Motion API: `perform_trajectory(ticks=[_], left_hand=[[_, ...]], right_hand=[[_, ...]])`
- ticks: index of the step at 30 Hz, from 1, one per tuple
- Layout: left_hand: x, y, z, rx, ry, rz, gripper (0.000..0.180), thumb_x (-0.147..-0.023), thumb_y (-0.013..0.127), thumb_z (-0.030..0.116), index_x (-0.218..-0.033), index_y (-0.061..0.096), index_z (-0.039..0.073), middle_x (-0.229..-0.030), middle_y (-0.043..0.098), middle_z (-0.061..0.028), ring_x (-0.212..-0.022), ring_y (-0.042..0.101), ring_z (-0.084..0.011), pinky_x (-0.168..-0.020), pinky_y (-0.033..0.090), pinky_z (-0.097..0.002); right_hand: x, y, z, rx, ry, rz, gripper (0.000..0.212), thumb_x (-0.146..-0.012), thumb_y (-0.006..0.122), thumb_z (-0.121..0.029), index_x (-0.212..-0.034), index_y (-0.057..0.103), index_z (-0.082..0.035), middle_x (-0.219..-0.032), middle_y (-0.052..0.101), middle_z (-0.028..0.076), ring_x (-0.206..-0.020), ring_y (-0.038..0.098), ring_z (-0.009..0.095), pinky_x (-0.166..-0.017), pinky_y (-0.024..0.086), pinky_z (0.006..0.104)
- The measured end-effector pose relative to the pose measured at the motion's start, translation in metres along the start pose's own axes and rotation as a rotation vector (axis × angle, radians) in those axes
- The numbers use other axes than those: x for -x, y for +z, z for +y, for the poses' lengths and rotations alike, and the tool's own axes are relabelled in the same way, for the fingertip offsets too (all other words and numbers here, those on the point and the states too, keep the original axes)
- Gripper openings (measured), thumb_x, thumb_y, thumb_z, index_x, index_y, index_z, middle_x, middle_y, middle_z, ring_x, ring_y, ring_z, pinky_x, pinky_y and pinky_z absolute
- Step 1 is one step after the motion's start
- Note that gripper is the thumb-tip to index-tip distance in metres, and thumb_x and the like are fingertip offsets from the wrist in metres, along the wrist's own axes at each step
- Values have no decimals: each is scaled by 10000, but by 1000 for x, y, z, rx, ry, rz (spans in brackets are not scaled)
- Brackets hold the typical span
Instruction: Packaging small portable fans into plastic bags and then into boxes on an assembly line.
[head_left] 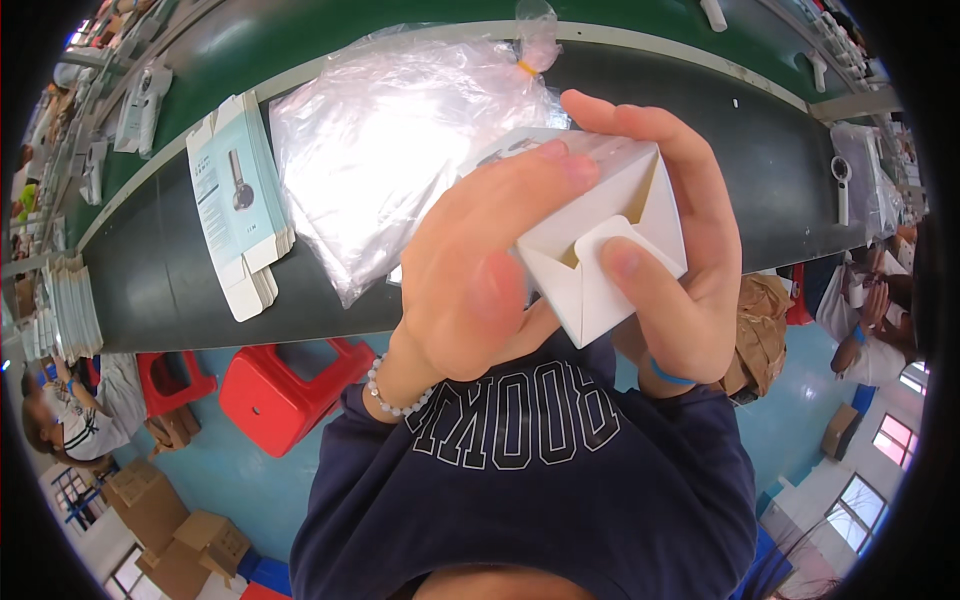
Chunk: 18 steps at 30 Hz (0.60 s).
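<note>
A small white carton (603, 290) is held up between my two hands, its end toward me with the flaps partly folded in and gaps at the corners. My left hand (470, 265) wraps around its left side, fingers across the printed top face. Around the right side curls my right hand (690, 240), its thumb pressed on the end flap. Behind the carton lies a large clear plastic bag (370, 150), tied with a yellow band. To its left is a stack of flattened light-blue cartons (240, 190), each printed with a dark handheld device.
The dark work surface (150, 290) runs across in front of me, with a green belt (640, 25) beyond its rail. More cartons (70, 305) stand at the far left. A white handheld device (840, 190) lies at right. Red stools (280, 395) and other people flank me.
</note>
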<state>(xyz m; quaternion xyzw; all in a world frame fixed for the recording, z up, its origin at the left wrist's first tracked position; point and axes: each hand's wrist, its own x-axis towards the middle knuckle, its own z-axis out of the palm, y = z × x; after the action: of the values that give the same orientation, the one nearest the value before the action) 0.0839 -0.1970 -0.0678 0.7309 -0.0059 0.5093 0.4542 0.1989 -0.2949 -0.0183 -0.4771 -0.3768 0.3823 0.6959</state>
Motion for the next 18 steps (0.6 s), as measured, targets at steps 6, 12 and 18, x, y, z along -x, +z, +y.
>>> perform_trajectory(ticks=[6, 12, 18], left_hand=[[-1, -2, 4, 59, -93, -83, 440, -878, 608, 224, -1238, 426, 47, -1204, 508, -341, -1003, 598, -447, -855, 518, -476], [-6, -6, 1, 110, -183, -160, 419, -861, 616, 201, -1209, 422, 70, -1181, 526, -335, -981, 603, -464, -839, 521, -501], [-5, -31, 18, 131, -218, -200, 402, -845, 623, 178, -1180, 418, 93, -1157, 544, -328, -960, 608, -481, -822, 523, -527]], right_hand=[[1, -1, 0, -4, 6, 8, 590, -806, 565, -8, -1346, 332, 26, -1402, 371, 278, -1235, 472, 275, -1023, 394, 388], [-3, -2, 1, 1, 18, 8, 608, -795, 584, -51, -1340, 332, 37, -1391, 375, 293, -1229, 474, 296, -1020, 388, 395], [-17, -27, -14, 439, -270, -438, 1229, -496, 916, -402, -1404, 237, 73, -1384, 351, 342, -1260, 436, 339, -1040, 344, 431]])
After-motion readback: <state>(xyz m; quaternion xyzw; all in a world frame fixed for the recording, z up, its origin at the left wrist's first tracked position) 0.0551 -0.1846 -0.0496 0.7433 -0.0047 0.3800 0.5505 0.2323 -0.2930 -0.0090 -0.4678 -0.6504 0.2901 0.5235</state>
